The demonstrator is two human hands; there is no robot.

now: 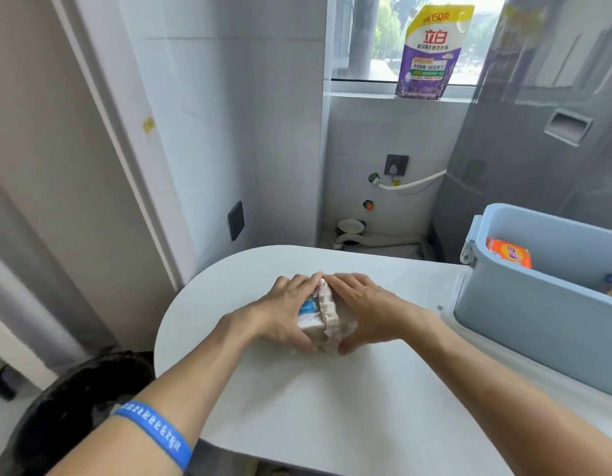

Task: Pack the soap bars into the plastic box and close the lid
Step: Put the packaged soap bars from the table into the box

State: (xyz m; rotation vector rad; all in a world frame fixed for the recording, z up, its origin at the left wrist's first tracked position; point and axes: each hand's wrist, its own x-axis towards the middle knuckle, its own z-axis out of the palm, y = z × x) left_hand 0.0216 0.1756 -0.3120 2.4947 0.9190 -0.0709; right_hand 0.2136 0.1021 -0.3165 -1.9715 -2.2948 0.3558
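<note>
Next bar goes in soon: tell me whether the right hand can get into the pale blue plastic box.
Probably yes. The pale blue plastic box stands open on that side, nothing between, but the right hand and left hand are both pressed on the wrapped soap pack.

Pale blue plastic box, orange soap bar, white table, blue wristband.

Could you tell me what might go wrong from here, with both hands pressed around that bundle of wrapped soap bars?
The soap bundle is only squeezed between the left hand and right hand, so bars could slip out when lifted. The blue plastic box sits off to the right, already holding an orange packet, so the bundle might catch on its wall.
</note>
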